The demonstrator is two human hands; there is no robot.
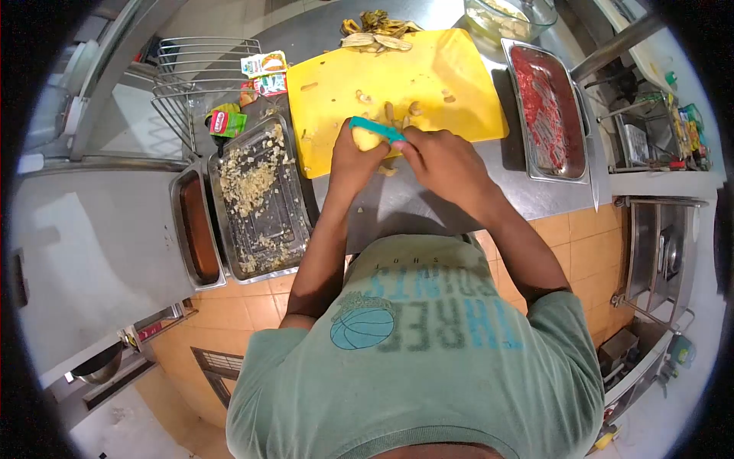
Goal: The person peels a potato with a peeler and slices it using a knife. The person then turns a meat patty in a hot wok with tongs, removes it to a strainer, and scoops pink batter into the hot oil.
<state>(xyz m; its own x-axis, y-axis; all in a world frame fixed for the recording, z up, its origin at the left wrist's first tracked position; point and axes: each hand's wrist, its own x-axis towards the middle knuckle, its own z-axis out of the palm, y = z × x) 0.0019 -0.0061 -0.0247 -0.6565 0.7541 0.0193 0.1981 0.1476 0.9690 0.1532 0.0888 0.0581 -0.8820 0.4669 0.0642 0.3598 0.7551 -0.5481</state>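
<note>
My left hand is wrapped around a peeled, pale yellow potato at the near edge of a yellow cutting board. In my right hand is a teal peeler, its far end lying across the top of the potato. Its blade is too small to make out. Thin brownish peelings are scattered on the board just beyond my hands. Dark and yellow banana peels form a heap at the board's far edge.
Left of the board are a metal tray of chopped pale bits, a narrow pan of reddish-brown sauce, a wire rack and small packets. To the right stand a red-smeared metal tray and a glass bowl with pale pieces.
</note>
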